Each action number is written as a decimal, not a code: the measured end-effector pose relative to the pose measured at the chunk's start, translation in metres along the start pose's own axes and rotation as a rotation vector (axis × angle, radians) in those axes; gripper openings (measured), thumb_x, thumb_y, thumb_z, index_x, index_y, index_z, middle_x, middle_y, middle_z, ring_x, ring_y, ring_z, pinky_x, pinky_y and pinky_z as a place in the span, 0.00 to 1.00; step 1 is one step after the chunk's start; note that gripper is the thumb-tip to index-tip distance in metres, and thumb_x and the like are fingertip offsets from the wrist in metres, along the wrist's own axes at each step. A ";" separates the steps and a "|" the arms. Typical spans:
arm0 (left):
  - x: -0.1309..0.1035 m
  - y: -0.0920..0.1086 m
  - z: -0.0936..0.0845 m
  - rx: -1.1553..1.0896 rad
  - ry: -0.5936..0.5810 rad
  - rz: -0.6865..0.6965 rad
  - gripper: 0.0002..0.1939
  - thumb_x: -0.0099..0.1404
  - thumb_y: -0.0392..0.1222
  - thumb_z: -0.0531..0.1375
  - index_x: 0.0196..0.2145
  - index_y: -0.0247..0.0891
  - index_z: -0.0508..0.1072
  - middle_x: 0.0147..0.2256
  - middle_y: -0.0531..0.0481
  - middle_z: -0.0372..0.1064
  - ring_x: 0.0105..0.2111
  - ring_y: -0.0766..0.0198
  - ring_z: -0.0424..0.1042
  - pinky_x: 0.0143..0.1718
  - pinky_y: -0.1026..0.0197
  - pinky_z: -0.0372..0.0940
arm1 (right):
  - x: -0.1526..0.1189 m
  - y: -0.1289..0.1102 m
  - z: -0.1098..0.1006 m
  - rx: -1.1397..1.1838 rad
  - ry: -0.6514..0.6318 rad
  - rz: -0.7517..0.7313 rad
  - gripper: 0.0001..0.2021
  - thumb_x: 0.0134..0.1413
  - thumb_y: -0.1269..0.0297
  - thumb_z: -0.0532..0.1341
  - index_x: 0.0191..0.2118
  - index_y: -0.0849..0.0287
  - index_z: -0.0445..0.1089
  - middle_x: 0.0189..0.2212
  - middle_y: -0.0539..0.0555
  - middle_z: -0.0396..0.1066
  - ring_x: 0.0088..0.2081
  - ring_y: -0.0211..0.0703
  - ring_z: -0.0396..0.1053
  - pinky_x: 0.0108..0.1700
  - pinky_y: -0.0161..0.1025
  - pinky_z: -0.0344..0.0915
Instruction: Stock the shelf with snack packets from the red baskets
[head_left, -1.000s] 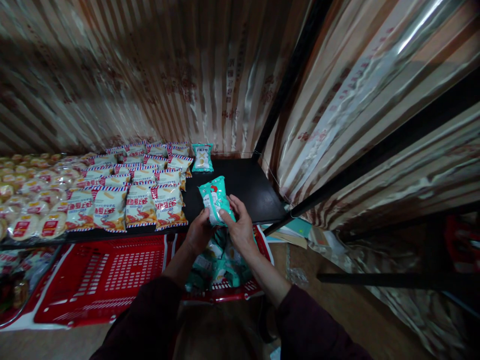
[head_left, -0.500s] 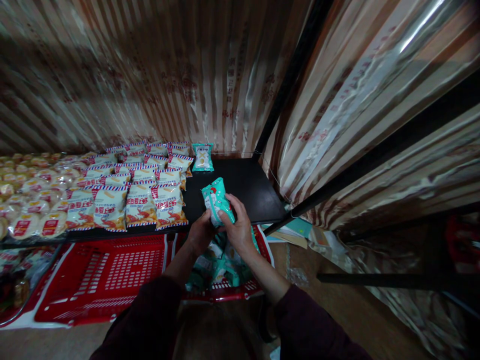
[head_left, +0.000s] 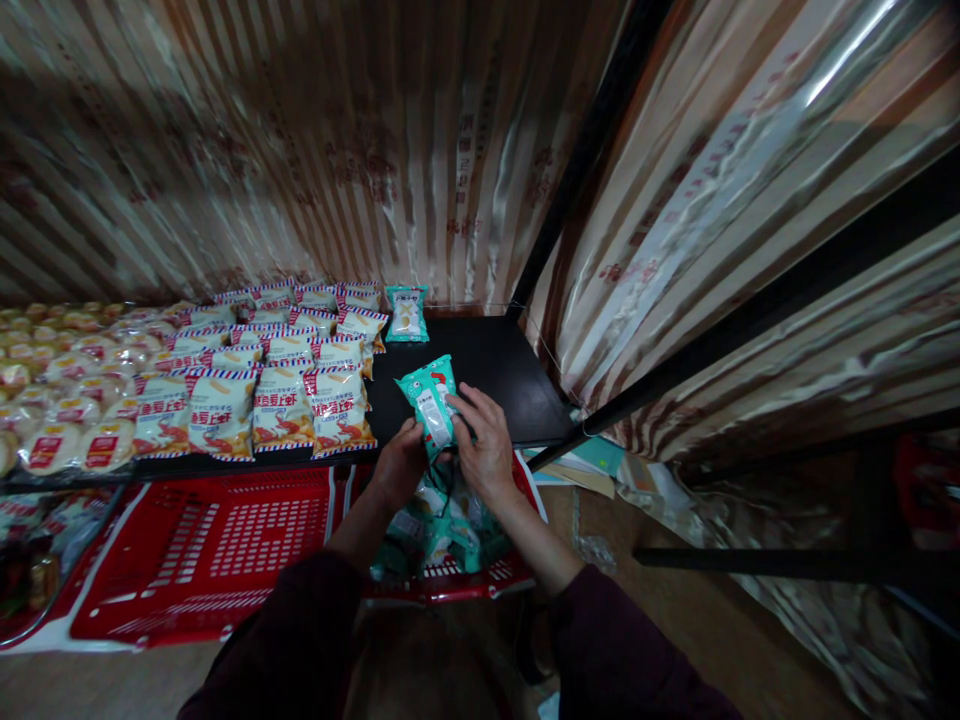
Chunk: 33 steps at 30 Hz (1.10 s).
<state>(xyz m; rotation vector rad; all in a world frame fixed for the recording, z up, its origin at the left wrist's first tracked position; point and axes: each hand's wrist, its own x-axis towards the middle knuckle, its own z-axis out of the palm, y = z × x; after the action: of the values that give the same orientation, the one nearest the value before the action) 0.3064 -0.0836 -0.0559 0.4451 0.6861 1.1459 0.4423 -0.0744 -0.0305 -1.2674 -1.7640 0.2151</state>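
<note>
A teal snack bag [head_left: 433,405] with a pale label on its back is held tilted above the near edge of the black shelf. My left hand [head_left: 401,465] grips its lower left corner, thumb on the front. At the right edge my right hand [head_left: 484,440] holds it loosely, with fingers fairly straight and thumb against the side. Beneath my hands, several more teal bags lie in a red basket [head_left: 510,575], partly hidden by my wrists. One similar teal bag [head_left: 406,315] stands at the back of the shelf.
Rows of white snack bags [head_left: 277,405] with red lettering stand left on the black shelf [head_left: 487,375]. Beyond them are round packaged cakes [head_left: 75,410]. Another red basket [head_left: 255,540] sits below. A dark metal post [head_left: 570,150] and draped plastic sheeting [head_left: 337,150] enclose the back and right.
The teal bag has turned in my hands so more of its pale label shows. My right hand's fingers have loosened and shifted slightly right along its edge.
</note>
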 end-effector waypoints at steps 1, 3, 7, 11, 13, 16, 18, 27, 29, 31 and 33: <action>-0.001 0.001 0.001 0.008 -0.005 0.008 0.14 0.57 0.45 0.63 0.40 0.39 0.70 0.37 0.50 0.71 0.36 0.63 0.71 0.34 0.63 0.67 | 0.000 0.000 0.000 0.008 0.006 0.007 0.15 0.60 0.66 0.53 0.48 0.53 0.73 0.53 0.56 0.68 0.55 0.48 0.59 0.57 0.52 0.58; -0.002 0.003 0.003 0.032 -0.012 0.026 0.14 0.57 0.45 0.63 0.40 0.40 0.70 0.38 0.50 0.70 0.36 0.64 0.70 0.32 0.64 0.67 | 0.001 -0.001 -0.002 0.025 0.015 0.034 0.15 0.59 0.66 0.53 0.47 0.50 0.73 0.52 0.54 0.69 0.54 0.49 0.59 0.56 0.53 0.59; -0.002 0.002 0.001 0.007 -0.033 0.029 0.15 0.58 0.46 0.61 0.42 0.41 0.69 0.40 0.51 0.70 0.35 0.64 0.70 0.32 0.63 0.66 | 0.003 0.000 -0.004 0.081 -0.002 0.066 0.16 0.58 0.68 0.53 0.46 0.48 0.74 0.49 0.53 0.70 0.51 0.50 0.60 0.54 0.54 0.59; 0.001 0.000 -0.002 -0.021 -0.064 0.055 0.16 0.57 0.44 0.61 0.43 0.41 0.68 0.38 0.51 0.70 0.33 0.65 0.70 0.32 0.63 0.64 | 0.005 0.003 -0.003 0.121 -0.029 0.064 0.18 0.58 0.69 0.51 0.49 0.50 0.73 0.49 0.53 0.71 0.51 0.49 0.61 0.55 0.53 0.60; 0.000 0.000 -0.002 -0.015 -0.051 0.058 0.16 0.57 0.44 0.61 0.43 0.40 0.67 0.37 0.52 0.70 0.33 0.65 0.70 0.32 0.64 0.64 | 0.005 0.005 -0.002 0.132 -0.040 0.060 0.19 0.58 0.70 0.50 0.50 0.51 0.72 0.50 0.53 0.71 0.52 0.48 0.62 0.56 0.52 0.60; -0.002 0.003 0.001 0.048 -0.012 0.095 0.15 0.58 0.43 0.61 0.43 0.40 0.67 0.35 0.53 0.69 0.32 0.67 0.69 0.32 0.65 0.63 | 0.005 0.007 0.000 0.141 -0.039 0.066 0.22 0.57 0.72 0.48 0.52 0.54 0.70 0.51 0.54 0.70 0.53 0.46 0.64 0.57 0.50 0.60; -0.003 0.005 0.002 0.079 -0.006 0.116 0.15 0.59 0.43 0.61 0.43 0.41 0.67 0.34 0.53 0.69 0.31 0.68 0.68 0.32 0.66 0.62 | 0.005 0.008 0.001 0.149 -0.028 0.081 0.23 0.56 0.72 0.47 0.54 0.56 0.68 0.52 0.56 0.70 0.54 0.46 0.64 0.57 0.49 0.60; -0.003 0.005 -0.001 0.091 -0.055 0.177 0.19 0.58 0.44 0.61 0.48 0.42 0.67 0.40 0.50 0.71 0.36 0.65 0.70 0.37 0.63 0.63 | 0.005 0.007 0.004 0.278 0.005 0.180 0.21 0.56 0.68 0.50 0.54 0.56 0.68 0.52 0.55 0.70 0.54 0.45 0.67 0.58 0.47 0.61; -0.004 0.008 0.000 0.111 -0.066 0.198 0.19 0.58 0.43 0.61 0.48 0.41 0.67 0.43 0.48 0.70 0.39 0.63 0.71 0.39 0.62 0.63 | 0.005 0.007 0.005 0.319 0.001 0.232 0.20 0.57 0.65 0.50 0.54 0.57 0.68 0.52 0.55 0.70 0.53 0.46 0.67 0.58 0.47 0.60; -0.005 0.011 0.003 0.142 -0.069 0.208 0.20 0.58 0.43 0.61 0.49 0.41 0.68 0.47 0.46 0.69 0.42 0.60 0.70 0.41 0.60 0.64 | 0.005 0.006 0.005 0.379 -0.007 0.303 0.20 0.58 0.61 0.52 0.54 0.56 0.68 0.53 0.55 0.69 0.53 0.46 0.67 0.58 0.47 0.60; -0.006 0.013 0.004 0.189 -0.053 0.212 0.22 0.57 0.44 0.61 0.50 0.40 0.68 0.49 0.45 0.69 0.45 0.57 0.70 0.42 0.60 0.64 | 0.005 0.005 0.005 0.447 -0.018 0.369 0.21 0.59 0.56 0.52 0.54 0.56 0.67 0.54 0.54 0.69 0.54 0.47 0.66 0.59 0.48 0.58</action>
<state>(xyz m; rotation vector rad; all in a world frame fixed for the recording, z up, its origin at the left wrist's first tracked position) 0.2988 -0.0845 -0.0437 0.7195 0.7167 1.2682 0.4417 -0.0664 -0.0330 -1.2434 -1.3782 0.7870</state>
